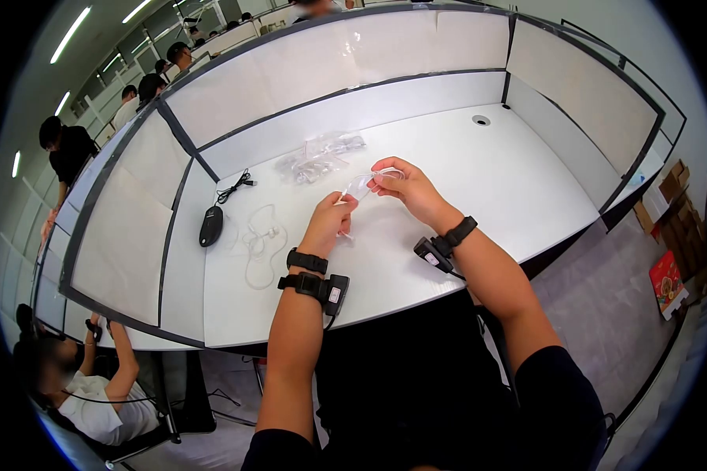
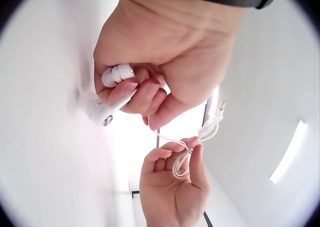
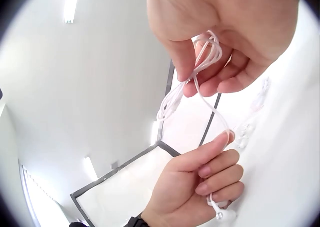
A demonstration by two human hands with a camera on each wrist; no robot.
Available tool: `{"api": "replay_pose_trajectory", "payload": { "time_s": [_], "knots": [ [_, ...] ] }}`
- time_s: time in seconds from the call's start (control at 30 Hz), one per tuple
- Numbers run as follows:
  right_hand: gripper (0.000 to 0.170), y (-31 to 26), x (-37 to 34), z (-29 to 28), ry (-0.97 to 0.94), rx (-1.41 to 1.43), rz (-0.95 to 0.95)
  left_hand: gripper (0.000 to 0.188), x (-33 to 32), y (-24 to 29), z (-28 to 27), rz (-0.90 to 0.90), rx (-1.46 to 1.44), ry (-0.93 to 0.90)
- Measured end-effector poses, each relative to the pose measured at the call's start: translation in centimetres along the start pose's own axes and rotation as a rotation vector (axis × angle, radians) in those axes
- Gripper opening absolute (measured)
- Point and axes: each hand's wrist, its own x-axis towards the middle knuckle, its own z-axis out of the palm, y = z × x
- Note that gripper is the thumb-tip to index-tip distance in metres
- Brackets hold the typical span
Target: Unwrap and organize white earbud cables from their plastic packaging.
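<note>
White wired earphones are held between both hands above the white desk. The right hand pinches the cable's coiled bundle between thumb and fingers; a metal plug sticks out of the bundle. The left hand has its fingers curled round the earbud end, with one white earbud at its curled fingers and another earbud hanging just below them. A single strand of cable runs from the bundle to the left thumb and forefinger.
On the desk lie a second white earphone cable, a black mouse with its cord, and clear plastic bags towards the back. Low partitions enclose the desk. A person in white sits at the lower left.
</note>
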Motion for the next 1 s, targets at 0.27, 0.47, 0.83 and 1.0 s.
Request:
{"api": "replay_pose_trajectory", "payload": {
  "time_s": [0.27, 0.47, 0.83, 1.0],
  "knots": [
    [0.022, 0.2, 0.3, 0.3, 0.249, -0.172, -0.086, 0.014, -1.6, 1.1, 1.6, 0.033, 0.204, -0.302],
    [0.014, -0.4, 0.1, 0.3, 0.228, -0.119, -0.017, 0.018, -1.5, 1.3, 1.1, 0.164, 0.050, -0.224],
    [0.015, -0.2, 0.3, -0.4, 0.175, 0.089, 0.057, 0.012, -1.2, 0.5, 1.5, 0.466, 0.315, -0.083],
    [0.016, -0.5, 0.3, -0.3, 0.096, 0.090, 0.083, 0.010, 0.0, -0.8, 0.5, 0.754, 0.320, 0.409]
  ]
}}
